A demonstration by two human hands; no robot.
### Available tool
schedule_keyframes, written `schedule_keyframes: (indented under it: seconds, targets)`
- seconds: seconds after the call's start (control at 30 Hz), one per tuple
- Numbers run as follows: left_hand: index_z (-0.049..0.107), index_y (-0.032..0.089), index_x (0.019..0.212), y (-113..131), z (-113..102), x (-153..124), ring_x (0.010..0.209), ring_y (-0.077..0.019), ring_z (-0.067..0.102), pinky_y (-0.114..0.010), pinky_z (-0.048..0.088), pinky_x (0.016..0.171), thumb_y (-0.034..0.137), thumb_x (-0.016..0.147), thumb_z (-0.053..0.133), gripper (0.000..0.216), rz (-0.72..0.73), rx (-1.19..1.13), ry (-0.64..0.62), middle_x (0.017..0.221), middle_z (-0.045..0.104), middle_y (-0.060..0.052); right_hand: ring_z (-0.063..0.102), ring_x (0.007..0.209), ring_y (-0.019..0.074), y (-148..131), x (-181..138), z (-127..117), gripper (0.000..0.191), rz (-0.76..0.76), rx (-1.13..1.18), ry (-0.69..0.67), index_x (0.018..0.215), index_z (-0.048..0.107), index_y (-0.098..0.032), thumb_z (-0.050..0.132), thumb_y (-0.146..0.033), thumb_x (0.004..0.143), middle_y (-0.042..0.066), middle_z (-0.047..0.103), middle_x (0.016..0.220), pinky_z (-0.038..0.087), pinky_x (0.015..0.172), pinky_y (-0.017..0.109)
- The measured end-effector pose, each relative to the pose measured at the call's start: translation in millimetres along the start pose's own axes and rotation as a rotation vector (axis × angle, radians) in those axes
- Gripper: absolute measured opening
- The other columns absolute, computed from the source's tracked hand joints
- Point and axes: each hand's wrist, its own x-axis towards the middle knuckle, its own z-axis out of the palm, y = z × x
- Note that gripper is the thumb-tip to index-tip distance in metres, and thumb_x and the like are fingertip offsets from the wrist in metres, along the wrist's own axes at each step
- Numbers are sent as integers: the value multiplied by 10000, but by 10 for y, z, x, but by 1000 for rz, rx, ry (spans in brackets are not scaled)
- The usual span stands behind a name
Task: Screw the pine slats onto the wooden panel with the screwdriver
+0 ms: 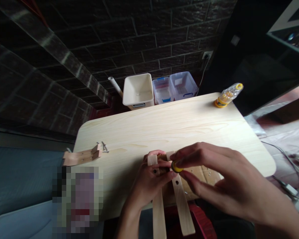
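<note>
My right hand (214,176) pinches the yellow and black handle of a screwdriver (178,167), seen nearly end-on from above; its shaft and tip are hidden. Beneath it lies a wooden slat (183,207) with a dark hole in it. Beside that runs a second wooden slat (158,212), also with a hole. My left hand (149,182) is closed around the slats near their far ends, its fingertips close to the screwdriver. Under the slats is a brown cardboard piece (204,174) with several small metal bits on it.
Curved wooden pieces (82,156) and several screws (104,147) lie at the table's left side. A clear, yellow-based bit holder (228,96) stands at the far right corner of the table (144,122). Beyond the far edge are a cream bin (138,91) and clear plastic boxes (183,86).
</note>
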Motion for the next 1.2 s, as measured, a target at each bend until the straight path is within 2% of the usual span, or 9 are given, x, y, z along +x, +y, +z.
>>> schedule_keyframes:
  seconds: [0.17, 0.27, 0.4, 0.5, 0.77, 0.93, 1.2]
  targets:
    - [854, 215, 926, 21, -7, 4, 1206, -346, 712, -386, 633, 954, 411, 772, 854, 249, 23, 3, -3, 1317, 757, -97, 735, 1116, 165, -2, 22, 4, 291, -32, -1, 3, 1230, 699, -214, 668, -99, 965, 66, 768, 1222, 581, 987, 223]
    - [835, 204, 909, 17, -9, 11, 1272, -332, 679, -383, 590, 1048, 406, 772, 855, 244, 50, -8, -1, 1419, 695, -102, 741, 1106, 182, -2, 29, -8, 317, -55, -4, -11, 1254, 715, -231, 637, -92, 981, 76, 764, 1230, 605, 961, 252]
    - [819, 207, 921, -20, -1, 19, 1304, -306, 648, -375, 576, 1064, 370, 787, 843, 212, 77, -36, -10, 1437, 659, -99, 721, 1151, 214, 14, 19, -8, 369, -45, -7, -29, 1329, 698, -249, 640, -110, 992, 97, 738, 1286, 612, 967, 295]
    - [820, 206, 909, -50, 5, 22, 1333, -308, 624, -379, 566, 1074, 351, 804, 826, 179, 87, -43, -17, 1448, 646, -96, 706, 1160, 203, 27, 11, 9, 376, -26, 8, -34, 1342, 685, -249, 642, -109, 995, 97, 716, 1312, 598, 977, 280]
    - [843, 202, 940, -38, 5, 20, 1301, -325, 655, -380, 592, 1054, 387, 794, 844, 236, 39, -51, -27, 1457, 652, -108, 684, 1182, 179, 17, 20, 10, 338, -19, 28, -50, 1293, 689, -213, 648, -96, 979, 88, 723, 1301, 546, 1044, 257]
    - [821, 182, 923, -73, 14, 23, 1327, -339, 646, -351, 617, 1001, 369, 796, 846, 228, 27, -79, -27, 1493, 633, -106, 691, 1139, 149, 8, 37, 19, 297, -8, 32, -44, 1252, 692, -209, 653, -92, 981, 60, 729, 1242, 537, 1012, 210]
    - [818, 212, 945, -88, 16, 24, 1264, -267, 672, -337, 613, 1012, 319, 833, 816, 155, 48, -81, -45, 1457, 621, -65, 685, 1187, 143, 15, 43, 29, 320, -43, 30, -49, 1280, 693, -195, 634, -86, 985, 81, 719, 1304, 512, 1055, 200]
